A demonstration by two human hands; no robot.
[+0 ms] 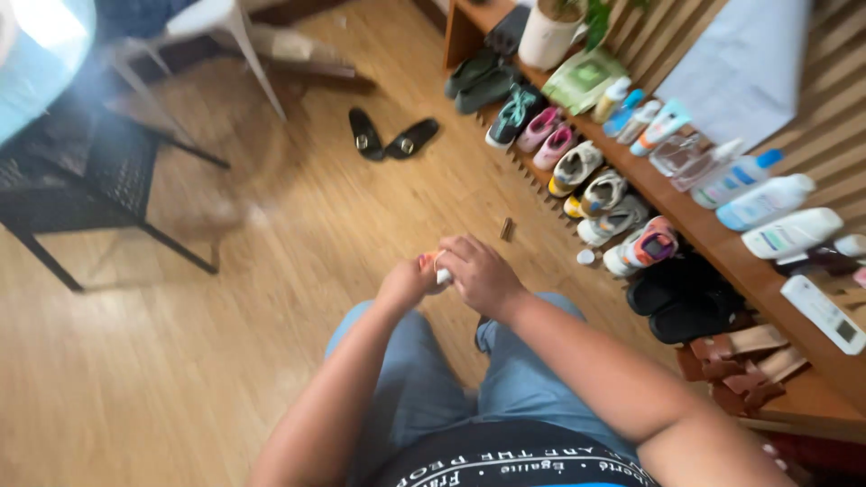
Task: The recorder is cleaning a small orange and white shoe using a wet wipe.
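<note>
Both my hands meet in front of my knees over the wooden floor. My left hand (404, 285) and my right hand (480, 273) close together on a small orange and white object (437, 267), mostly hidden by the fingers. What the object is cannot be made out. My legs in blue jeans (505, 370) show below the hands.
A low wooden bench (713, 236) runs along the right with bottles and tubes on top and several pairs of shoes under it. Black sandals (390, 137) lie on the floor ahead. A black chair (86, 180) stands at left. A small cap (586, 257) and a brown piece (506, 228) lie near the shoes.
</note>
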